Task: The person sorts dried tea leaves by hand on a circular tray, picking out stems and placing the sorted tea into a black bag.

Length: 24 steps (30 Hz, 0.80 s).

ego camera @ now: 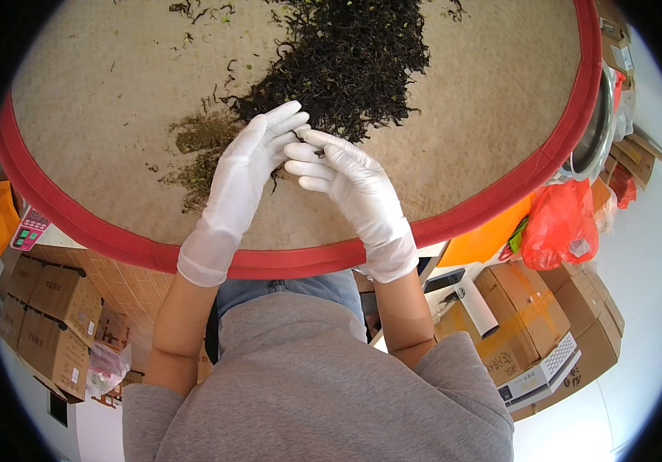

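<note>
A heap of dark, twisted dried leaves, apparently tea (354, 63), lies on a round woven tray with a red cloth rim (302, 260). My left hand (250, 156), in a white glove, is at the heap's near left edge, palm turned inward, fingers extended. Facing it is my right hand (348, 179), also white-gloved, with its fingers bent and a small dark leaf piece (320, 153) at the thumb and forefinger. The fingertips of both hands nearly meet; whether they touch is unclear. Beside my left hand lies a patch of brownish-green crumbs (204, 136). Loose bits are scattered at the upper left.
A metal basin (593, 133) and red plastic bag (562, 225) are beyond the rim at right. Cardboard boxes (521, 306) stand lower right, more boxes (53, 289) lower left. A pink scale or calculator (30, 228) sits by the left rim.
</note>
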Each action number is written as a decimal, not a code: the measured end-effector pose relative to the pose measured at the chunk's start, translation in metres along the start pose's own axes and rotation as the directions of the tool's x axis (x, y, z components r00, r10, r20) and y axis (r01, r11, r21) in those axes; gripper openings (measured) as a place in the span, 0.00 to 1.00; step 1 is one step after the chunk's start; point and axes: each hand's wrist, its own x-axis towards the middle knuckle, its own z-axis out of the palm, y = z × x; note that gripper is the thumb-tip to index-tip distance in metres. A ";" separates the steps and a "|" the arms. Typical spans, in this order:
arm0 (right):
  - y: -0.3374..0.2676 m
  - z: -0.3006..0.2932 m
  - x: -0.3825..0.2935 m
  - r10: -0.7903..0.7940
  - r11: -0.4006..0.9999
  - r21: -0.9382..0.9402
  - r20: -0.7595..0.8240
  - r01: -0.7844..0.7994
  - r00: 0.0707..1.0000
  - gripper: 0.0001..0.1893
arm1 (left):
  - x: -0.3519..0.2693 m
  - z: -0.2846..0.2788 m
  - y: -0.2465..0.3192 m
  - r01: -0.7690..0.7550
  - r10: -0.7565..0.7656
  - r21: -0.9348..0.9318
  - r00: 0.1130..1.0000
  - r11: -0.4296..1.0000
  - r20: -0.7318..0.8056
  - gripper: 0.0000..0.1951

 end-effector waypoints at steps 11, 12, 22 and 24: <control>0.010 -0.025 -0.010 -0.327 0.826 -0.558 -0.347 0.087 0.879 0.16 | -0.033 -0.019 -0.014 -0.308 0.563 0.834 0.827 0.459 -0.005 0.18; 0.006 -0.022 -0.012 -0.282 0.858 -0.506 -0.315 0.091 0.906 0.17 | -0.037 -0.018 -0.015 -0.309 0.567 0.830 0.824 0.464 -0.010 0.18; 0.006 0.011 -0.018 -0.040 0.999 -0.017 0.089 0.042 0.995 0.30 | -0.013 0.011 -0.008 0.156 -0.128 -0.295 0.986 0.943 0.111 0.31; 0.007 0.014 -0.017 -0.012 0.999 0.054 0.103 0.006 0.995 0.30 | -0.011 0.011 -0.008 0.206 -0.156 -0.411 0.976 0.888 0.152 0.29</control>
